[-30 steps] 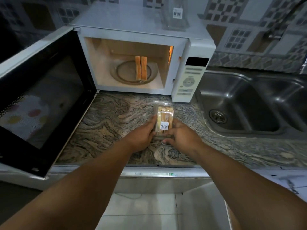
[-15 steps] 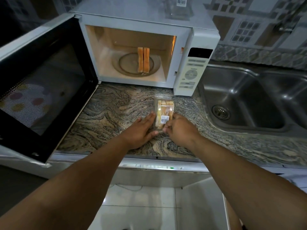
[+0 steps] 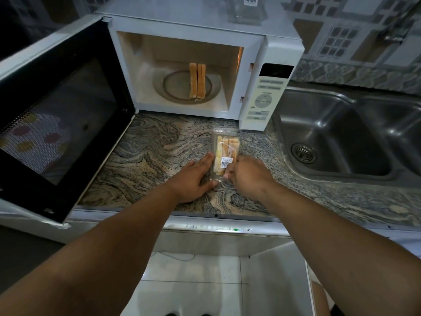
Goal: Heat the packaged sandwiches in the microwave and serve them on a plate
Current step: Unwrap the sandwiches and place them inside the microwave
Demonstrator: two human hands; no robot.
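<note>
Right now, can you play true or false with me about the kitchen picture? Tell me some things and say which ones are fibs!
1. The microwave door is open. True.
2. The microwave is empty inside. False: unwrapped sandwiches stand on its turntable.
3. The sandwich pack lies on the countertop. True.
4. The left hand is reaching into the sink. False: it rests flat beside the pack, touching it.
5. The right hand pinches the pack's near end. True.
</note>
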